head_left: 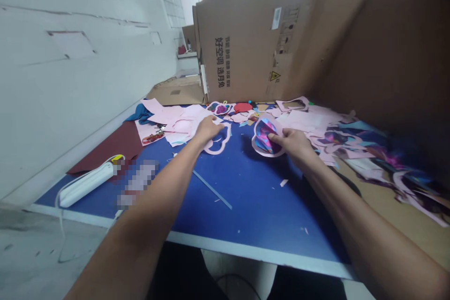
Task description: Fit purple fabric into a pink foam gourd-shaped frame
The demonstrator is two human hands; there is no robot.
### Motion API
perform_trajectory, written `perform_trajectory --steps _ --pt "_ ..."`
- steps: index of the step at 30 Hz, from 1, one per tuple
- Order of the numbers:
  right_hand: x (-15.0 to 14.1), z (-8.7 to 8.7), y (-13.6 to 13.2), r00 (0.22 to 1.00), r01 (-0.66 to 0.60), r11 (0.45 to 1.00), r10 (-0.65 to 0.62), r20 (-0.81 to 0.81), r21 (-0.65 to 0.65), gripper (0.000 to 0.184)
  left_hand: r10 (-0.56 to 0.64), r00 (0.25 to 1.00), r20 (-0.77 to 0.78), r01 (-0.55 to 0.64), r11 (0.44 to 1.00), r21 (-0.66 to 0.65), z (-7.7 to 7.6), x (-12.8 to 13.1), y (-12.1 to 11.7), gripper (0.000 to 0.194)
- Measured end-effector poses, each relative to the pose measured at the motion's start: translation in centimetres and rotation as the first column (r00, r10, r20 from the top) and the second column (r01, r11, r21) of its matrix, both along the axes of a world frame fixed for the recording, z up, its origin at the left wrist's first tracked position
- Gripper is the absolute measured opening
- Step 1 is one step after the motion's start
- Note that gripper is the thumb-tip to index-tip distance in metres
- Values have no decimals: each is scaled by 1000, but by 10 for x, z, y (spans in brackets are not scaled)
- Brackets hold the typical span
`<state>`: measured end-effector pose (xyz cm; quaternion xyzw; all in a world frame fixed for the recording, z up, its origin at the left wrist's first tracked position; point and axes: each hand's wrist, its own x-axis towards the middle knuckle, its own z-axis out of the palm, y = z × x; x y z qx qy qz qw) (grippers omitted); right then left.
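My right hand [295,144] pinches a rounded, wavy-edged cut-out [266,137] with a pale pink border and a shiny blue and purple middle. The thumb lies across its face, and the piece is tilted up above the blue tabletop. Over to the left, my left hand [208,130] reaches to a pink wavy outline [225,143] whose middle is cut away. Its thumb and forefinger look apart, with the thumb by the outline's upper edge. The other left fingers are partly hidden.
Pink sheets [183,119] and scraps lie along the back. Shiny offcuts [351,145] pile up at right. A white power strip [87,185], a maroon sheet [108,147] and a thin strip [213,190] lie on the table. A large cardboard box [253,47] stands behind.
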<state>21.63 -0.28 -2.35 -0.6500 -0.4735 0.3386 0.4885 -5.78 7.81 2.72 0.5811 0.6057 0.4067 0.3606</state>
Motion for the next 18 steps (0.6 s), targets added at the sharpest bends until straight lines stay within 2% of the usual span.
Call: perform_trajectory --steps 2,4,6,8,9,11,13,18 --pt "-3 4 -2 999 -17 1000 17 -44 8 27 82 979 -184 -29 962 272 14 -5 3 44" --pt "-7 7 -4 991 -50 998 53 -127 24 31 57 973 -222 30 930 368 21 0 -6 43" --pt "-12 8 -5 978 -79 996 85 -189 39 34 -84 994 -70 101 954 282 18 15 -24 36" --pt "-16 9 -5 966 -103 993 114 -231 57 37 -180 969 170 170 983 74 8 33 -44 33" --pt "-19 8 -6 959 -120 990 133 -249 68 39 -216 944 249 234 971 -45 2 42 -52 33" --pt "-24 6 -6 951 -150 985 167 -261 84 43 -232 900 368 322 924 -206 -10 55 -63 33" --pt "-28 5 -7 950 -174 981 192 -247 90 46 -191 867 461 349 892 -286 -18 61 -67 33" --pt "-38 5 -10 937 -231 968 250 -246 103 48 -114 846 521 334 874 -352 -30 60 -63 27"
